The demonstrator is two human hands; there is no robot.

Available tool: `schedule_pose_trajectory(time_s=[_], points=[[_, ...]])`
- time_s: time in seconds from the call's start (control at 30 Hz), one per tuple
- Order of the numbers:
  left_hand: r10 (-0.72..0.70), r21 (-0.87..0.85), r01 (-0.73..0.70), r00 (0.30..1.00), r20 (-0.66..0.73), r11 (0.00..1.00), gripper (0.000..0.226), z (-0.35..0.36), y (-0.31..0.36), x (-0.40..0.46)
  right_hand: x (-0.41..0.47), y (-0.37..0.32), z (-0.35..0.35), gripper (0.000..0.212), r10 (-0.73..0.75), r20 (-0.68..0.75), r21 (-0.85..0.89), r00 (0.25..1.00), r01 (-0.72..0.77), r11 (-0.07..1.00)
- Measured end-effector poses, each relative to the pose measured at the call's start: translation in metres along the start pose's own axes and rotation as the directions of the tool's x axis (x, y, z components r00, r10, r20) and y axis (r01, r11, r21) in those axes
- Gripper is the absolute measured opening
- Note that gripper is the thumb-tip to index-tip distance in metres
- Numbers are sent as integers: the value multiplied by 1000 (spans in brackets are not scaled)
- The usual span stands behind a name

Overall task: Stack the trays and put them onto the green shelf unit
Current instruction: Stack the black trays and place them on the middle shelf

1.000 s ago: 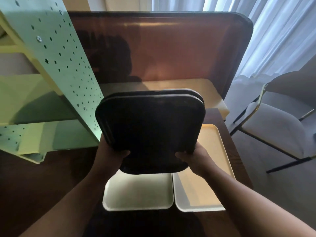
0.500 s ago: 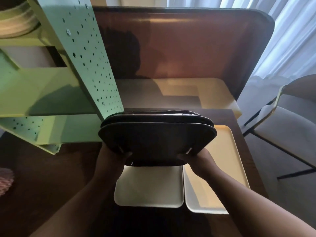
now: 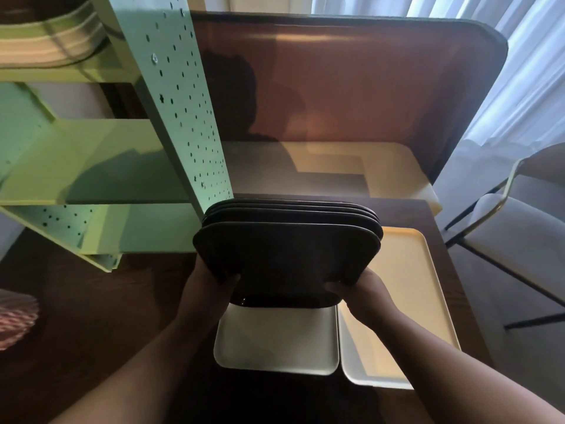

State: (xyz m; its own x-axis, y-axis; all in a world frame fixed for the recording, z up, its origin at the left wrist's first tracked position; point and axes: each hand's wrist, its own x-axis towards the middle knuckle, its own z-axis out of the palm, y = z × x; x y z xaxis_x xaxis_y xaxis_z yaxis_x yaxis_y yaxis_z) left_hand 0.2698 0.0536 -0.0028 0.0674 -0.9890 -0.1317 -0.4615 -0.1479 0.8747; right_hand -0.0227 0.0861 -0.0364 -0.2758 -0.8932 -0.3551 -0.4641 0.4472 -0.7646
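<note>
Both hands grip a stack of dark trays [image 3: 287,255], raised above the dark surface [image 3: 101,316]: the left hand [image 3: 211,286] curls round its near-left corner, the right hand [image 3: 357,293] round the near-right. The stack holds perhaps four or five trays. The green shelf unit [image 3: 171,96] stands at ten o'clock of it, two pale trays [image 3: 275,341] lying beneath.

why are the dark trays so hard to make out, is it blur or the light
Head view: mostly light; the curtains are bright behind, so the dark tray stack reads near black, only its rims separable. A shadow falls on the brown panel. Wide-angle distortion slants the green shelf unit.
</note>
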Motion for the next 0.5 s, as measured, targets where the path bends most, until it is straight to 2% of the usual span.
schedule_pose_trajectory(time_s=[0.13, 0.23, 0.37, 0.5], points=[[62, -28, -61, 997, 36, 998, 67, -2, -9, 12, -2, -1, -1, 34, 2, -4, 41, 1000, -2, 999], [26, -41, -23, 996, 80, 999, 68, -1, -24, 28, -2, -4, -2, 33, 11, 5, 98, 1000, -12, 995], [93, -30, -90, 987, 129, 996, 57, -7, -7, 33, 1, -15, -11, 25, 11, 31, 88, 999, -13, 996], [52, 13, -54, 988, 142, 998, 36, -13, 18, 36, -3, -28, -31, 31, 12, 104, 56, 995, -18, 998]])
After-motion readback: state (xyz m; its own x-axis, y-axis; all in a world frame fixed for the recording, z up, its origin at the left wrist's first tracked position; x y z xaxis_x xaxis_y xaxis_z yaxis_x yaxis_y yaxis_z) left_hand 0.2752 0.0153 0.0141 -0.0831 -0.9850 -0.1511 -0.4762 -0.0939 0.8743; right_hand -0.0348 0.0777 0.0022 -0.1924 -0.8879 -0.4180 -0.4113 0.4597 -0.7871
